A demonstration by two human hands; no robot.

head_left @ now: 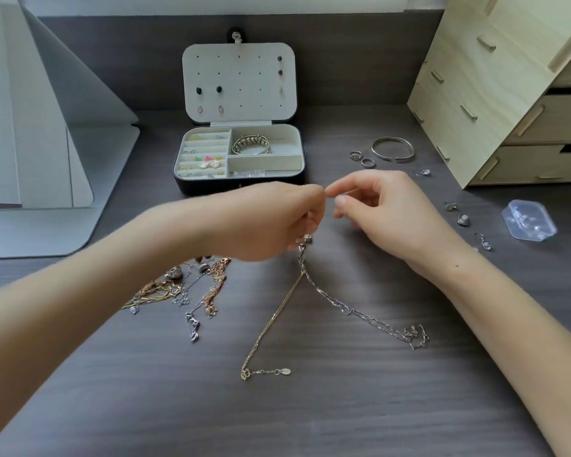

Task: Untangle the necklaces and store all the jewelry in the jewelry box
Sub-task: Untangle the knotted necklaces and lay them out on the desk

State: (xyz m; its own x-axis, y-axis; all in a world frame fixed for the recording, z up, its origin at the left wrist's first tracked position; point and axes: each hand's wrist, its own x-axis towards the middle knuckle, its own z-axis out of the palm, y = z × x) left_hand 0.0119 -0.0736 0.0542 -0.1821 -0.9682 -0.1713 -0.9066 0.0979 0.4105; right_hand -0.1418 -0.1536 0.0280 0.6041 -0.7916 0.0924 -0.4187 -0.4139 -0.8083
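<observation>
Necklaces [305, 275] held up by their snarl, just in front of the open jewelry box [302, 150].
A gold chain [271, 311] and a silver chain [353, 311] hang from the left hand [271, 219], whose curled fingers pinch them above the knot [300, 253]. Their tails trail on the desk [343, 407], probably so their weight spreads the strands and shows the crossing. The right hand [386, 209] is loosely curled, forefinger tip meeting the left fingertips, thumb just apart; whether it has a strand, I cannot tell. A heap of other chains [185, 285] lies under the left wrist. A bangle [392, 148], rings [360, 158] and earrings [462, 220] wait at right, unstored.
</observation>
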